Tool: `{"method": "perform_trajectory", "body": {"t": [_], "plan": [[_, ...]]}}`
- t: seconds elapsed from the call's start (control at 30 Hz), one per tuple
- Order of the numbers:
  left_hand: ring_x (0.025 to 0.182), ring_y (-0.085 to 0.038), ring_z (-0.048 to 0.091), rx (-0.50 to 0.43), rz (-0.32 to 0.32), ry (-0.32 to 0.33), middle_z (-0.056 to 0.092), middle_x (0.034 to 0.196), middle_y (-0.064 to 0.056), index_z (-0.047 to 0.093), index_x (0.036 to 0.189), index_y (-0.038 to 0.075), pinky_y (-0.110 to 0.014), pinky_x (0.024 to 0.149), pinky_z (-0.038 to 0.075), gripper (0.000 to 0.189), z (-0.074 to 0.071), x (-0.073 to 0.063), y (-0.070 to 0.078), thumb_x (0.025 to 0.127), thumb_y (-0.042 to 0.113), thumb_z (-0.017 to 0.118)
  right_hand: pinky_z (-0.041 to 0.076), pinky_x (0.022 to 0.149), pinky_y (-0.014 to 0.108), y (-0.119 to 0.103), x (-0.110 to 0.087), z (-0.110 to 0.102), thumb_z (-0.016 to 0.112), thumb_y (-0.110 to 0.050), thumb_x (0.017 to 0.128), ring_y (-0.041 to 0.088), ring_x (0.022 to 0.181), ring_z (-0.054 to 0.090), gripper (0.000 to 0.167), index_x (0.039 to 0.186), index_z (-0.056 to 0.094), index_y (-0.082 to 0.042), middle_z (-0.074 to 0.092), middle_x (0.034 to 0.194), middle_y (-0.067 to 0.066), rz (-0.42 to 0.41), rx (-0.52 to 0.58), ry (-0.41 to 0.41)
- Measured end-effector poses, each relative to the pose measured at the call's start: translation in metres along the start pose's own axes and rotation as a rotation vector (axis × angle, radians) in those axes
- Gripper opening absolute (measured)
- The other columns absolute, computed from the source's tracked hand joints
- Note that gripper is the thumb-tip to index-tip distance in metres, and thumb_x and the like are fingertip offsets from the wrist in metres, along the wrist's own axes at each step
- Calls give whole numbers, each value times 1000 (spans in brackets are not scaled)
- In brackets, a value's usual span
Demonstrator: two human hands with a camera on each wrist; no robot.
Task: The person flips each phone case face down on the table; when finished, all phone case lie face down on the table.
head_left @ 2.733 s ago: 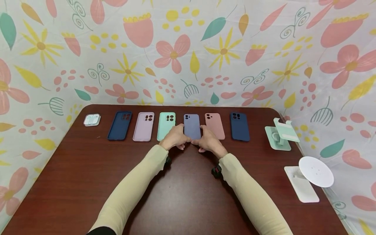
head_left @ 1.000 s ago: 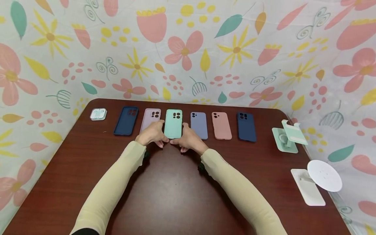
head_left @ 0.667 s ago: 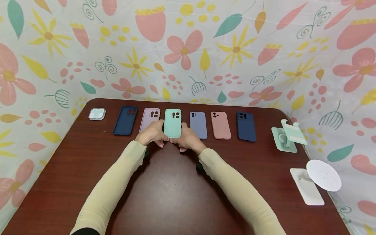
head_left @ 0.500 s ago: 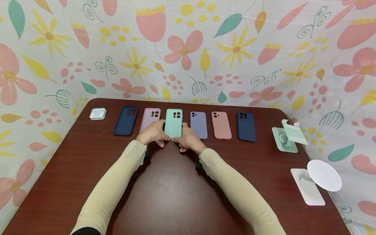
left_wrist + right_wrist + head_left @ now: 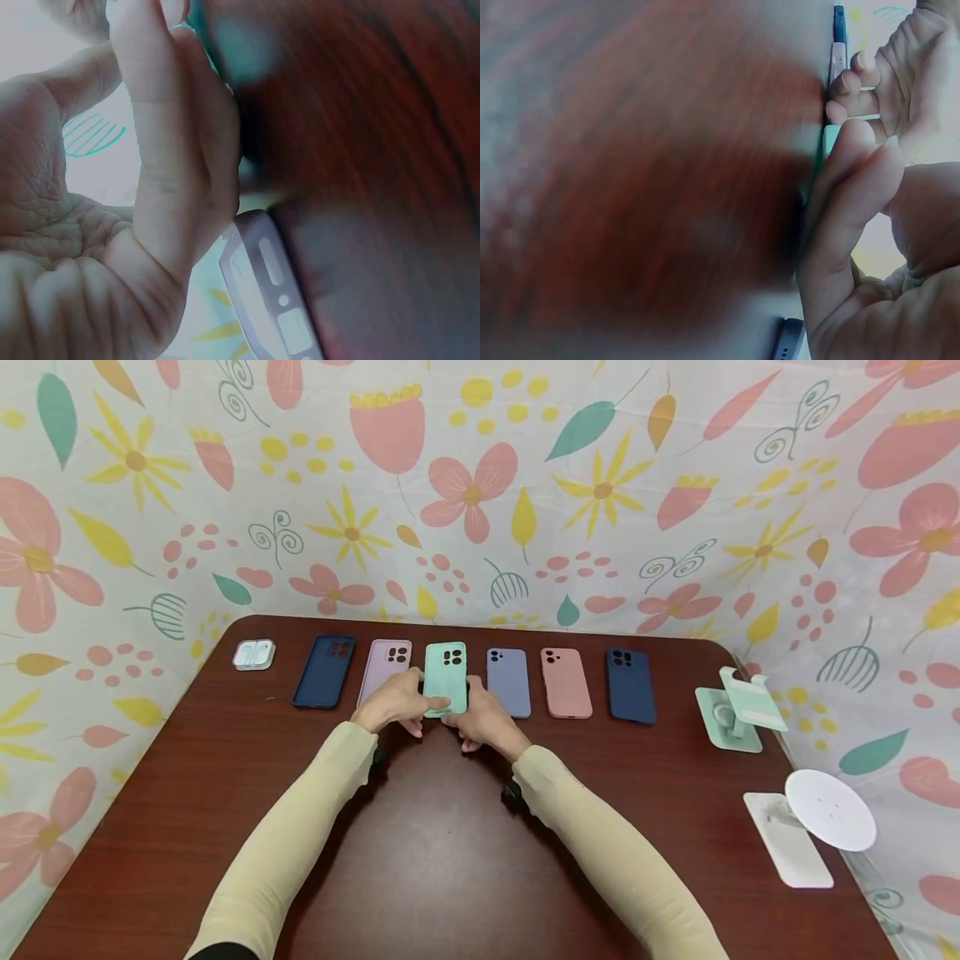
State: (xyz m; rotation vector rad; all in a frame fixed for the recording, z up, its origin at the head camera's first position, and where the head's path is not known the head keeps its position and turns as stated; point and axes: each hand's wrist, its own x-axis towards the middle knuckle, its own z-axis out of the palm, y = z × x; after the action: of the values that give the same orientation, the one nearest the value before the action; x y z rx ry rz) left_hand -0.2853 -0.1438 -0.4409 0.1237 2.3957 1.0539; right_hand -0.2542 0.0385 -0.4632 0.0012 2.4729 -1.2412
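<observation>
In the head view, both hands are at a mint green phone case (image 5: 445,667) lying in a row of phone cases. My left hand (image 5: 393,697) holds its left side, with the thumb across the lower face. My right hand (image 5: 483,714) holds its right side, the thumb by the bottom edge. Just left of them a pale purple case (image 5: 384,664) is partly covered by my left hand; its end (image 5: 274,292) shows in the left wrist view. Right of them lies a lavender-blue case (image 5: 508,681); a corner of it (image 5: 788,341) appears in the right wrist view.
A dark blue case (image 5: 322,672) and boxed earphones (image 5: 254,654) lie at the left. A pink case (image 5: 566,683) and another dark blue case (image 5: 630,685) lie at the right. Beyond them stand a mint stand (image 5: 738,710) and a white stand (image 5: 795,847) on the brown table (image 5: 442,860).
Both hands have moved left from the lavender-blue case to the mint green one. Within the last half second, my left thumb has come up from the bottom edge onto the case's face.
</observation>
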Motion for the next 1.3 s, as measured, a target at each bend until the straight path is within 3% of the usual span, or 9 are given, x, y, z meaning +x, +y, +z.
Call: {"method": "perform_trajectory", "body": {"t": [0.3,0.47,0.6,0.67,0.77,0.83,0.93,1.1,1.3], "plan": [[48,-13,61,16,29,110,66,93,-13,56,119,2,-27,53,60,61,9,2,2,97,54,79,64,50,38,4,-3,0,78,-17,102,22,45,65,88,169,21,-10,65,78,15,-45,11,1],[50,-17,66,47,10,174,65,97,-13,58,113,5,-29,52,60,68,15,4,7,93,67,76,62,49,39,17,7,2,79,-21,102,27,48,68,94,172,17,-11,73,115,26,-95,-5,12],[49,-19,69,79,-15,213,67,97,-14,60,109,6,-31,52,62,71,18,7,10,89,72,76,62,50,39,25,18,7,81,-24,100,27,50,70,99,173,14,-17,69,143,23,-108,-36,39],[48,-18,68,85,-27,223,69,97,-15,61,109,6,-31,52,62,68,20,9,11,90,70,75,61,49,38,28,21,9,81,-25,100,26,49,70,99,173,14,-19,73,136,20,-125,-57,51],[47,-16,67,72,-34,223,70,96,-14,61,109,6,-30,51,62,62,20,11,12,93,64,73,61,50,38,20,11,4,80,-24,101,25,48,69,96,173,16,-17,79,105,18,-142,-64,54],[48,-16,67,33,-33,211,70,92,-13,63,107,5,-30,51,62,59,19,12,11,94,62,73,58,49,36,13,1,-1,79,-26,101,23,46,66,95,173,17,-16,76,82,13,-158,-67,53],[52,-16,69,-66,-18,165,69,87,-12,66,106,4,-31,55,65,58,18,11,8,96,61,71,54,46,34,7,-9,-5,79,-25,101,22,44,63,95,174,18,-16,69,64,8,-154,-51,55],[66,-18,73,-234,9,66,68,88,-12,66,117,3,-32,63,67,62,13,7,3,98,62,69,52,46,31,4,-13,-7,81,-26,100,20,46,61,96,174,20,-17,68,64,8,-109,-33,53],[72,-16,76,-309,-36,-12,76,97,-14,63,139,3,-25,65,65,68,2,3,1,101,59,66,59,52,33,5,-6,-6,82,-34,100,23,52,67,96,173,22,-15,71,74,11,-53,-51,32]]}}
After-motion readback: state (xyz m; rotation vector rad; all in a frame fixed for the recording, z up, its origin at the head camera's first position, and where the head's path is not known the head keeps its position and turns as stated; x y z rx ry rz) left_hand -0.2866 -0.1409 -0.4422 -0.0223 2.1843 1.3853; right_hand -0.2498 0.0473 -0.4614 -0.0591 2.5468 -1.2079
